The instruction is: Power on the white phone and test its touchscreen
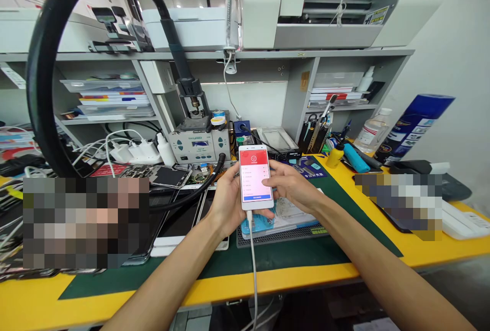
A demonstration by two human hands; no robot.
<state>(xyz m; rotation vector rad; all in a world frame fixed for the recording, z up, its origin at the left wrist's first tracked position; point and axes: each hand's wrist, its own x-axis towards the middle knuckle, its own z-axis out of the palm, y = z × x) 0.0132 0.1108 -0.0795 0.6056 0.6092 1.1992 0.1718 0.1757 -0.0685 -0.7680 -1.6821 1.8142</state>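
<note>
Phone (247, 170), held in left grip (226, 199), shows illegible text; right grip (296, 188) is loosely spread at its edge. Pixelation masks 2 desk (23, 303) areas; black hose (41, 70) partly blocks shelf (275, 55).

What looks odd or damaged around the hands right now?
The white phone in the left hand: its screen shows a frowning face on red, which suggests a warning or failed check. I see no obvious crack or spill there.
</note>
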